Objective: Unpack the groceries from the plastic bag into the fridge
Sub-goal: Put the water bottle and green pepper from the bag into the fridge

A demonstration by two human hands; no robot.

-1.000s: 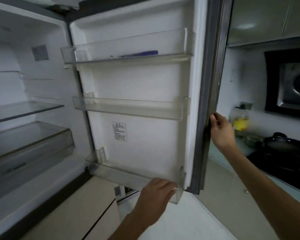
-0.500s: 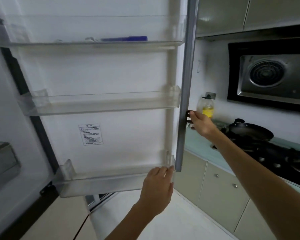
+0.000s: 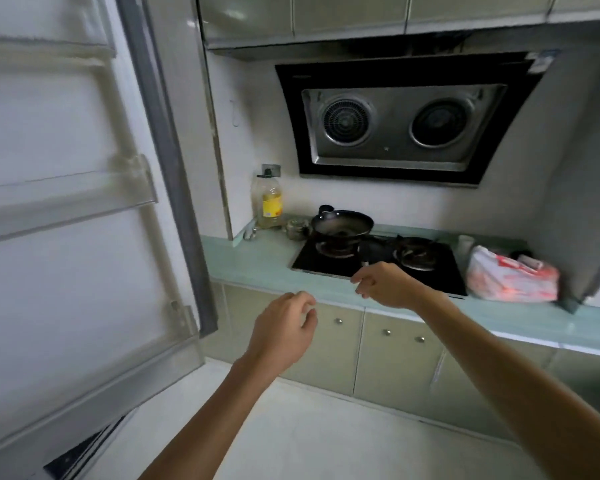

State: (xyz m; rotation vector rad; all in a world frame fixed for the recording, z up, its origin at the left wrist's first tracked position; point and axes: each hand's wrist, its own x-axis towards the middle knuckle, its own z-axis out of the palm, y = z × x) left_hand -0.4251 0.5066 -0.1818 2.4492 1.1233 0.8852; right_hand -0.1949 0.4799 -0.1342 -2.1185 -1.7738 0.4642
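I see a home kitchen: a gas stove (image 3: 378, 261) with a wok (image 3: 342, 225), a range hood (image 3: 399, 123), and an open fridge door (image 3: 84, 202).

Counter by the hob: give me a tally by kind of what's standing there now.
Oil bottle: 1
Small jar: 1
Wok: 1
Plastic bag: 1
Total: 4, not counting the small items behind the bag, which are too unclear.
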